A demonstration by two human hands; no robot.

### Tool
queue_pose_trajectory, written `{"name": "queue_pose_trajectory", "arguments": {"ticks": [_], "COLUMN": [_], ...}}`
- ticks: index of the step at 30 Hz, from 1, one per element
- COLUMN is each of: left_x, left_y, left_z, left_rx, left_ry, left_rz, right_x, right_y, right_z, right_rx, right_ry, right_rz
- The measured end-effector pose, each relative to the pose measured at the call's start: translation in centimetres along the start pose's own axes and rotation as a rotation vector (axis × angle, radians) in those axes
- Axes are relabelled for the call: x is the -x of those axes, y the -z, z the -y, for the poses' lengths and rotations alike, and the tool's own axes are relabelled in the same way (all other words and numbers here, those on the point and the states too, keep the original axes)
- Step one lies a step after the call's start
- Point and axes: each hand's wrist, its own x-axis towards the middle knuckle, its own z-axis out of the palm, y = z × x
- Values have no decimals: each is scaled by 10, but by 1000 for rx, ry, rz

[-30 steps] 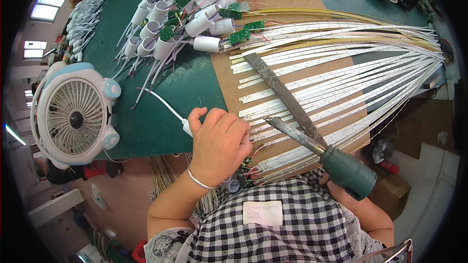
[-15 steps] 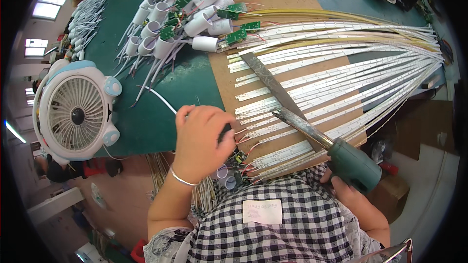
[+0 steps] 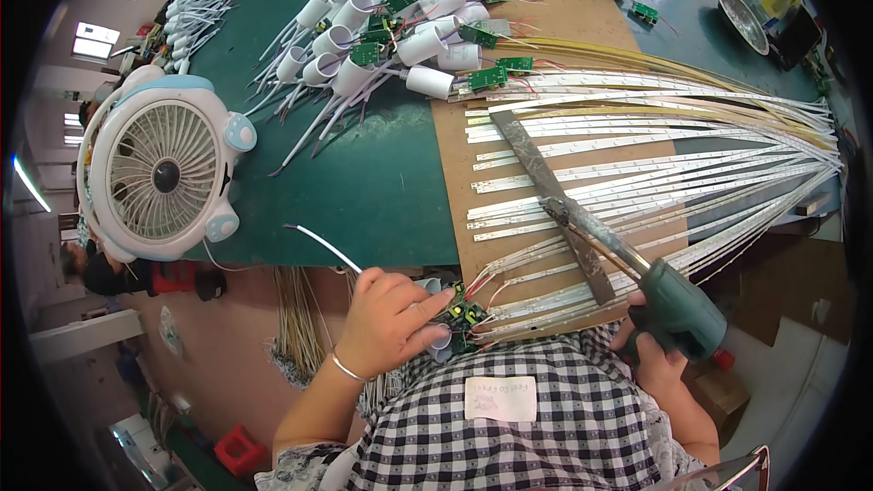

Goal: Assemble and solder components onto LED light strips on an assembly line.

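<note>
My left hand (image 3: 389, 320) is closed at the front table edge. A white cable (image 3: 327, 247) sticks out of it toward the table, its far end stripped to thin wires. Beside the fingertips hang green circuit boards (image 3: 467, 314) and white plastic tubes (image 3: 439, 342), partly hidden by the hand. My right hand (image 3: 657, 359) grips the dark green soldering gun (image 3: 689, 309), whose long metal tip points left over a flat metal bar (image 3: 553, 195). That bar lies across a fan of white LED strips (image 3: 523, 184); red and white wires join several near strip ends to the boards.
A white and blue fan (image 3: 164, 173) stands on the green table (image 3: 373, 182) at left. White tubes with circuit boards (image 3: 423, 44) are heaped at the back. Brown cardboard (image 3: 486, 259) lies beneath the strips. A metal dish (image 3: 742, 20) sits at far right; cables (image 3: 296, 318) hang below the table edge.
My left hand has come down and nearer the table's front edge with the cable, beside the circuit boards. My right hand now shows around the soldering gun's handle. The whole view has shifted somewhat.
</note>
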Motion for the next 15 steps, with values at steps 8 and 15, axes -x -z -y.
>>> {"name": "queue_pose_trajectory", "arguments": {"ticks": [8, 15], "left_x": [-107, -163], "left_y": [54, 39], "left_z": [39, 83], "left_rx": [-263, -530], "left_ry": [-177, -257], "left_rz": [-412, -349], "right_x": [-9, -2], "right_y": [-12, -14], "right_z": [19, 16], "right_rx": [-39, -87], "right_ry": [126, 136], "right_rz": [-164, -300]}}
